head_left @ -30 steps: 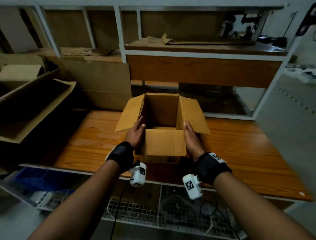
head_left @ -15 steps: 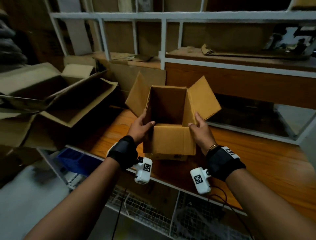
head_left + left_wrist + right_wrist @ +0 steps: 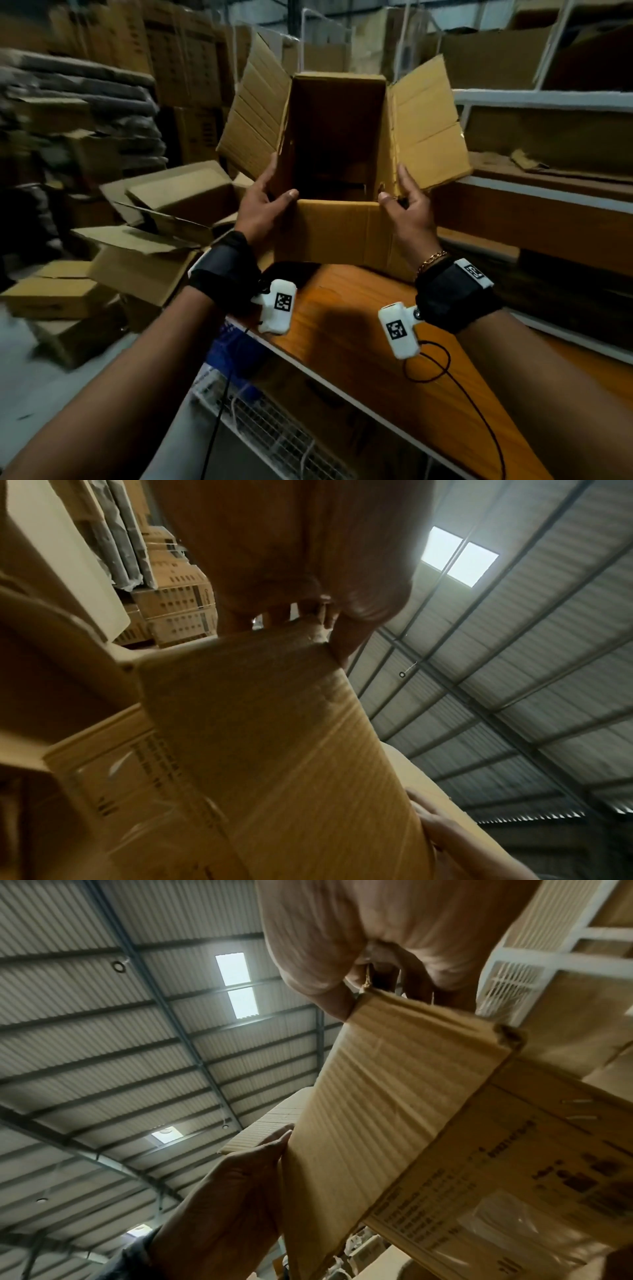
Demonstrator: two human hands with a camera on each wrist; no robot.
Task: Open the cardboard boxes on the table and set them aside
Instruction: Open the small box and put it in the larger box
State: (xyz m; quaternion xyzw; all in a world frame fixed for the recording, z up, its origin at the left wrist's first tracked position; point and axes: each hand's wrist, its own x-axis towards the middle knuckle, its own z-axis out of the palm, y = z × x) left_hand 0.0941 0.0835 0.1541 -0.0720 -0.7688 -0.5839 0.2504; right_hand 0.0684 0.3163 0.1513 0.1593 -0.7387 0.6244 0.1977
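Note:
An opened, empty cardboard box (image 3: 337,233) hangs in the air above the left end of the wooden table (image 3: 356,346), its flaps spread out. My left hand (image 3: 263,202) grips its left wall near the front corner, thumb hooked over the rim. My right hand (image 3: 404,205) grips the right wall the same way. In the left wrist view the box (image 3: 274,737) fills the lower frame under my left hand (image 3: 329,620). The right wrist view shows my right hand (image 3: 359,988) pinching the box (image 3: 394,1096) at its corner.
A heap of opened cardboard boxes (image 3: 150,236) lies on the floor left of the table. Stacked cartons (image 3: 185,68) stand behind them. White metal shelving (image 3: 548,99) with cardboard sheets runs along the right. A wire rack (image 3: 274,431) sits under the table.
Both hands have lifted the box off the table and carried it up and to the left. My view has swung left towards the heap of opened boxes.

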